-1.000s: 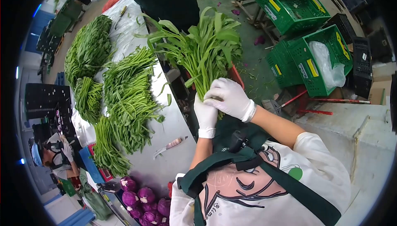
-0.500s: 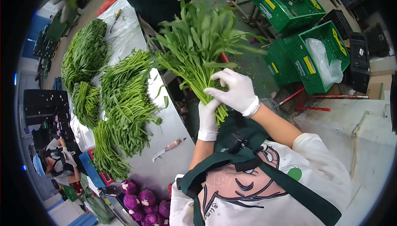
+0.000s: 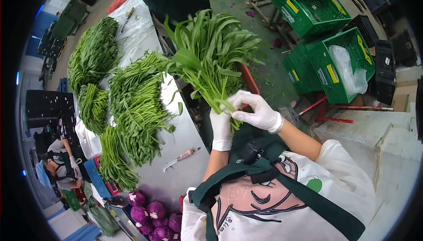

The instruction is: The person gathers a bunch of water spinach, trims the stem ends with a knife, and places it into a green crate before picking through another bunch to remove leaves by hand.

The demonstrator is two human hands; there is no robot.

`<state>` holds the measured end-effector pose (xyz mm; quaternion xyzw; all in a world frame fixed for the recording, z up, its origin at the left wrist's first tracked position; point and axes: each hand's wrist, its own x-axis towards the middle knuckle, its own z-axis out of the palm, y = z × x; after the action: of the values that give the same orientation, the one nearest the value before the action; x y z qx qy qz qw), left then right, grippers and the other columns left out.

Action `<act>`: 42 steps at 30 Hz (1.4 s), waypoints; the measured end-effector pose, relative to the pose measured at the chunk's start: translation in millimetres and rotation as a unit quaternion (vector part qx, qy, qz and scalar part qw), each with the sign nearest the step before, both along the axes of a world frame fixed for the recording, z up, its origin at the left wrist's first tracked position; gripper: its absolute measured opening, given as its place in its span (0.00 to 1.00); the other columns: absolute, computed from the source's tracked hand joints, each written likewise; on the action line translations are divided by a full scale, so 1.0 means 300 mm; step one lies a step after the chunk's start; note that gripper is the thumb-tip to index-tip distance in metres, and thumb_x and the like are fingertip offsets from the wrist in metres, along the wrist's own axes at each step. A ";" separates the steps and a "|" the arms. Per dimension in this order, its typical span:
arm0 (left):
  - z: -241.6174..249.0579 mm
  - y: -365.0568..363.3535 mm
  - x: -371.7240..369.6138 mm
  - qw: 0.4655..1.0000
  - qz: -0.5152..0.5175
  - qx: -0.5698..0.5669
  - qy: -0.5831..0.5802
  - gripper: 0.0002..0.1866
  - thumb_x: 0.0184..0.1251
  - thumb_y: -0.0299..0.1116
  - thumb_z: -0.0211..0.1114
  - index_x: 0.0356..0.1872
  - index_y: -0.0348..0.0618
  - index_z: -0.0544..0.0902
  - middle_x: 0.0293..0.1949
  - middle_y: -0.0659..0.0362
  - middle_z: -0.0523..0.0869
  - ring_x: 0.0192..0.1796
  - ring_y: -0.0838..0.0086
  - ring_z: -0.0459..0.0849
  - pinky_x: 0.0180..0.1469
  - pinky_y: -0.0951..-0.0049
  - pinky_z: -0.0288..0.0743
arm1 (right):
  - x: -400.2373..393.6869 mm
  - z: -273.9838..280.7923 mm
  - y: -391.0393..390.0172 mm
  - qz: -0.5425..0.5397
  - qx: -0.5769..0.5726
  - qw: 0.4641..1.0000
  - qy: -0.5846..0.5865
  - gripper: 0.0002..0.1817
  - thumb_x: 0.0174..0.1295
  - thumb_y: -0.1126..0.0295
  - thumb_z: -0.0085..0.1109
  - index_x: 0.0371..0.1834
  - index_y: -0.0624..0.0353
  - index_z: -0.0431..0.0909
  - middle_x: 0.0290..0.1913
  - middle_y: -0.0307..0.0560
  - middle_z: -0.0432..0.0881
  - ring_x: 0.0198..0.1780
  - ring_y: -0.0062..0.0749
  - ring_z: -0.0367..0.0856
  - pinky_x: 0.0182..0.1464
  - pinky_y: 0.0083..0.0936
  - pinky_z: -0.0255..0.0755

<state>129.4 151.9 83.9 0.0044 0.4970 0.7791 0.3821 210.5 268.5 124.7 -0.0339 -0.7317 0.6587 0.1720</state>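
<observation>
My left hand point(image 3: 221, 128), in a white glove, is closed around the lower stems of a bunch of water spinach point(image 3: 213, 49). The leaves fan out away from me, and the cut ends poke out below my fist. With thumb and fingers pinched together, my right hand point(image 3: 257, 112), also gloved, grips a bent stem point(image 3: 227, 105) at the near side of the bunch. To the left, more water spinach point(image 3: 136, 104) lies in rows on the metal table point(image 3: 187, 137). A knife point(image 3: 181, 158) rests on the table near my left forearm.
Purple cabbages point(image 3: 155, 210) are piled at the table's near end. A red crate point(image 3: 249, 80) with greens stands beyond my hands. Green crates point(image 3: 310, 60) are at the right, one with a clear plastic bag point(image 3: 348, 69). Another person point(image 3: 61, 166) is at far left.
My right hand has moved down and closed in on the stems, now pinching a bent one. The bunch's leaves have shifted slightly toward me. Gloved fingers with greens at the upper left are gone from there.
</observation>
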 end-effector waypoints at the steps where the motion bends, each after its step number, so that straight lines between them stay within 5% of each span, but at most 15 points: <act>1: 0.020 0.000 -0.003 1.000 0.008 -0.018 0.001 0.15 0.53 0.21 0.67 0.43 0.36 0.76 0.34 0.60 0.81 0.33 0.77 0.81 0.37 0.77 0.76 | 0.029 0.003 0.000 0.034 -0.040 0.997 -0.050 0.09 0.59 0.69 0.63 0.34 0.62 0.74 0.45 0.43 0.77 0.41 0.21 0.74 0.44 0.20 0.70; 2: 0.041 -0.001 -0.003 0.999 0.016 -0.036 0.000 0.15 0.53 0.21 0.68 0.42 0.36 0.76 0.33 0.61 0.81 0.33 0.77 0.80 0.36 0.77 0.76 | 0.050 0.063 -0.017 0.092 -0.257 0.960 -0.056 0.10 0.61 0.68 0.62 0.33 0.62 0.73 0.42 0.43 0.78 0.40 0.21 0.75 0.46 0.20 0.70; 5: 0.036 0.003 -0.017 0.996 0.032 -0.082 0.006 0.19 0.53 0.22 0.68 0.46 0.35 0.74 0.32 0.61 0.79 0.26 0.77 0.79 0.28 0.79 0.73 | 0.121 0.036 0.048 0.157 -0.300 0.935 -0.101 0.09 0.63 0.67 0.61 0.36 0.61 0.73 0.30 0.41 0.80 0.34 0.21 0.79 0.42 0.19 0.72; 7: 0.063 -0.006 -0.021 0.998 0.008 -0.069 -0.008 0.19 0.53 0.22 0.67 0.46 0.35 0.74 0.31 0.60 0.79 0.27 0.77 0.79 0.28 0.79 0.73 | 0.132 -0.061 0.126 0.049 -0.365 0.929 -0.020 0.09 0.62 0.67 0.61 0.35 0.60 0.74 0.30 0.41 0.81 0.32 0.22 0.80 0.39 0.19 0.73; 8: 0.065 -0.006 -0.017 0.998 0.002 -0.064 -0.008 0.19 0.53 0.22 0.67 0.46 0.35 0.74 0.31 0.60 0.79 0.26 0.76 0.79 0.27 0.79 0.73 | 0.113 -0.063 0.164 -0.047 -0.285 0.948 -0.133 0.10 0.61 0.66 0.61 0.34 0.62 0.76 0.30 0.41 0.81 0.32 0.21 0.80 0.38 0.20 0.73; 9: 0.065 -0.003 -0.012 0.998 -0.005 -0.060 -0.008 0.19 0.53 0.23 0.67 0.46 0.35 0.74 0.31 0.60 0.79 0.26 0.76 0.79 0.27 0.79 0.73 | 0.104 -0.133 0.186 -0.104 0.054 0.963 -0.242 0.11 0.62 0.65 0.60 0.35 0.65 0.79 0.33 0.41 0.83 0.36 0.23 0.81 0.42 0.22 0.74; 13: 0.079 0.000 0.012 0.997 -0.066 -0.034 -0.014 0.18 0.54 0.25 0.67 0.45 0.35 0.74 0.29 0.59 0.79 0.25 0.76 0.79 0.27 0.79 0.73 | 0.029 -0.093 0.131 -0.042 -0.105 0.967 -0.227 0.26 0.62 0.49 0.59 0.43 0.66 0.80 0.43 0.44 0.84 0.46 0.25 0.79 0.52 0.23 0.71; 14: 0.089 0.005 0.024 0.996 -0.081 -0.030 -0.019 0.17 0.55 0.27 0.66 0.45 0.35 0.74 0.28 0.59 0.79 0.24 0.75 0.79 0.27 0.78 0.73 | 0.004 -0.088 0.096 0.015 -0.296 0.932 -0.206 0.30 0.60 0.45 0.59 0.46 0.66 0.79 0.42 0.44 0.83 0.45 0.24 0.79 0.49 0.23 0.71; 20: 0.119 -0.013 0.038 0.987 -0.154 -0.015 -0.039 0.18 0.55 0.27 0.66 0.47 0.35 0.74 0.31 0.56 0.81 0.30 0.72 0.82 0.32 0.75 0.77 | -0.060 -0.106 0.047 0.065 -0.226 0.937 -0.259 0.32 0.55 0.45 0.65 0.49 0.64 0.76 0.37 0.41 0.80 0.37 0.18 0.76 0.39 0.19 0.73; 23: 0.097 -0.027 0.032 0.982 -0.186 0.016 -0.030 0.25 0.55 0.33 0.67 0.52 0.35 0.71 0.36 0.52 0.82 0.36 0.68 0.84 0.38 0.71 0.81 | -0.052 -0.069 0.007 0.064 -0.328 0.931 -0.151 0.32 0.57 0.58 0.64 0.61 0.65 0.68 0.53 0.51 0.79 0.52 0.32 0.78 0.56 0.27 0.70; 31: 0.154 -0.077 0.024 0.967 -0.225 0.032 -0.111 0.28 0.54 0.35 0.66 0.56 0.35 0.69 0.41 0.51 0.82 0.39 0.65 0.84 0.41 0.68 0.82 | -0.007 0.007 0.060 0.133 -0.252 0.931 -0.229 0.30 0.58 0.49 0.62 0.55 0.63 0.73 0.40 0.38 0.78 0.37 0.15 0.72 0.33 0.14 0.66; 36: 0.165 -0.074 0.034 0.976 -0.200 0.008 -0.083 0.25 0.52 0.29 0.67 0.53 0.36 0.73 0.39 0.56 0.82 0.36 0.70 0.82 0.40 0.71 0.80 | -0.006 0.016 0.089 0.161 -0.092 0.947 -0.263 0.34 0.60 0.38 0.53 0.49 0.63 0.76 0.24 0.45 0.80 0.28 0.28 0.81 0.34 0.24 0.72; 37: 0.168 -0.069 0.034 0.980 -0.187 -0.010 -0.062 0.24 0.52 0.28 0.67 0.52 0.36 0.73 0.39 0.56 0.81 0.36 0.71 0.82 0.40 0.72 0.80 | -0.005 0.080 0.114 0.134 0.123 0.929 -0.323 0.33 0.59 0.36 0.51 0.38 0.60 0.80 0.23 0.46 0.81 0.25 0.33 0.80 0.34 0.26 0.73; 39: 0.162 -0.063 0.034 0.986 -0.163 -0.033 -0.024 0.21 0.51 0.24 0.68 0.48 0.36 0.75 0.38 0.58 0.82 0.37 0.74 0.82 0.40 0.74 0.78 | 0.016 0.162 0.104 0.012 0.248 0.902 -0.353 0.29 0.58 0.44 0.60 0.18 0.62 0.78 0.17 0.44 0.76 0.21 0.26 0.70 0.28 0.23 0.67; 42: 0.139 -0.047 0.038 0.985 -0.150 -0.077 0.027 0.19 0.51 0.24 0.71 0.45 0.35 0.77 0.40 0.58 0.83 0.39 0.77 0.82 0.41 0.75 0.77 | -0.001 0.177 0.047 -0.181 0.164 0.954 -0.172 0.15 0.51 0.58 0.70 0.26 0.59 0.81 0.20 0.41 0.74 0.20 0.23 0.68 0.24 0.22 0.63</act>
<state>141.0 137.8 125.6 0.0703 0.5595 0.6718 0.4802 210.3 282.5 177.9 -0.2497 -0.8300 0.4714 0.1628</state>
